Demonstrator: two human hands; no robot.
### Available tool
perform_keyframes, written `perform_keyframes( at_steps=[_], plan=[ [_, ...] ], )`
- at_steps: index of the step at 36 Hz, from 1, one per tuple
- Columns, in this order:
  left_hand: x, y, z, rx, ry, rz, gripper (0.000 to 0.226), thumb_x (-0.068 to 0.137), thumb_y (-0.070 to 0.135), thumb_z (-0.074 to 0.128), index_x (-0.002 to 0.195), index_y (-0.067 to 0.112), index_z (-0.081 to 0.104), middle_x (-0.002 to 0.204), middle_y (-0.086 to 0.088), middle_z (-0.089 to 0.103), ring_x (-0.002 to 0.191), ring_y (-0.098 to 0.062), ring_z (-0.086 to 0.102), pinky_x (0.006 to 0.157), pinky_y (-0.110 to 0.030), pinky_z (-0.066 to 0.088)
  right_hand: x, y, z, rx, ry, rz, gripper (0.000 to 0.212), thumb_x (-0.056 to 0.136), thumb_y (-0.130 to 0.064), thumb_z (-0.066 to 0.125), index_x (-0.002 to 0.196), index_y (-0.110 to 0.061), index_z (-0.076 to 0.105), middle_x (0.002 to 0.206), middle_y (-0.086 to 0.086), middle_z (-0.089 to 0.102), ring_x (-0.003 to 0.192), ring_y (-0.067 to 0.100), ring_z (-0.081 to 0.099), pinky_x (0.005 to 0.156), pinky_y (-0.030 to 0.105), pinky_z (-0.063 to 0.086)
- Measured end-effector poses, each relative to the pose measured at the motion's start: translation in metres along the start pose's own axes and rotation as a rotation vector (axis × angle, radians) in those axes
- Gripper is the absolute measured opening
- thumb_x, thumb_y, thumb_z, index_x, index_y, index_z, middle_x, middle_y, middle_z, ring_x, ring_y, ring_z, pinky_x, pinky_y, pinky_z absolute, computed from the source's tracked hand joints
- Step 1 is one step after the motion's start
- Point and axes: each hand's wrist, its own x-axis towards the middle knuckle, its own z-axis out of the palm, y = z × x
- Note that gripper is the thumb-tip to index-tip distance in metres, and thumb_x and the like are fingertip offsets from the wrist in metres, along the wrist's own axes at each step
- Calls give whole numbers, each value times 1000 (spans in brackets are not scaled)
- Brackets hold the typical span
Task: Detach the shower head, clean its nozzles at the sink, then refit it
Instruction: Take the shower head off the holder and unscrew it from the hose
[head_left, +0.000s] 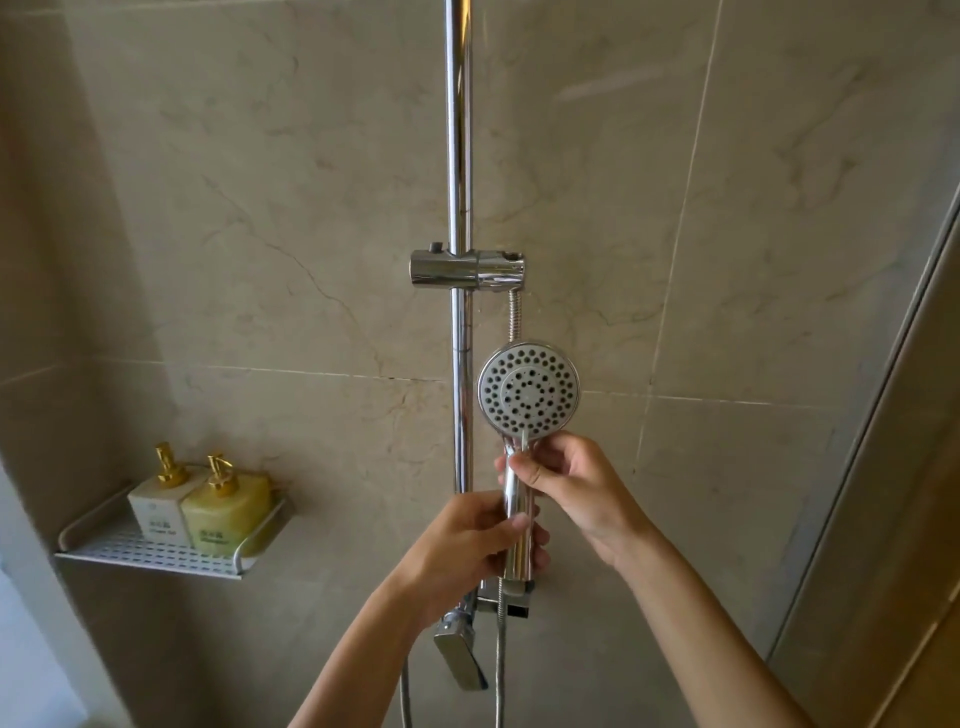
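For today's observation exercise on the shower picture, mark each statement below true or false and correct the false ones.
1. The shower head sits in the holder on the rail. False: it is out of the holder, held below it.
2. Both hands grip the chrome handle. True: the left hand is lower, the right hand is just under the head.
3. The nozzle face points toward the camera. True.
4. Three pump bottles stand on the shelf. False: there are two, a white bottle and a yellow bottle.
5. The shelf is to the right of the rail. False: it is to the left.
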Motion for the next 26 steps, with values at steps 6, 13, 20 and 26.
perform_keyframes(
  at_steps=[6, 13, 20, 26],
  plan=[
    [7, -10, 18, -6, 21, -12, 27, 99, 6, 53, 113, -17, 54, 96, -23, 64, 88, -36, 66, 91, -57, 50, -18, 5, -15, 42, -45, 30, 41, 80, -16, 81, 117, -14, 63, 109, 8, 76, 107, 22, 71, 91, 36, 55],
    [12, -28, 41, -66, 4, -64, 33, 92, 14, 64, 110, -14, 58, 93, -21, 67, 85, -36, 68, 87, -54, 49, -38, 17, -36, 40, 19, 60, 37, 84, -17, 79, 118, -17, 64, 112, 3, 76, 106, 21, 72, 95, 39, 54],
    [20, -53, 54, -94, -32, -141, 41, 86, 16, 69, 109, -17, 59, 94, -26, 68, 85, -37, 66, 86, -55, 48, -63, 35, -47, 67, 165, 139, 30, 88, -6, 72, 116, -14, 64, 113, 1, 76, 103, 22, 73, 77, 32, 57],
    [26, -82, 58, -121, -85, -245, 35, 85, 12, 70, 103, -17, 64, 90, -27, 70, 79, -37, 69, 73, -44, 56, -86, 48, -47, 59, 296, 204, 29, 88, -2, 71, 115, -11, 64, 111, 3, 77, 101, 26, 73, 87, 41, 60]
  ],
)
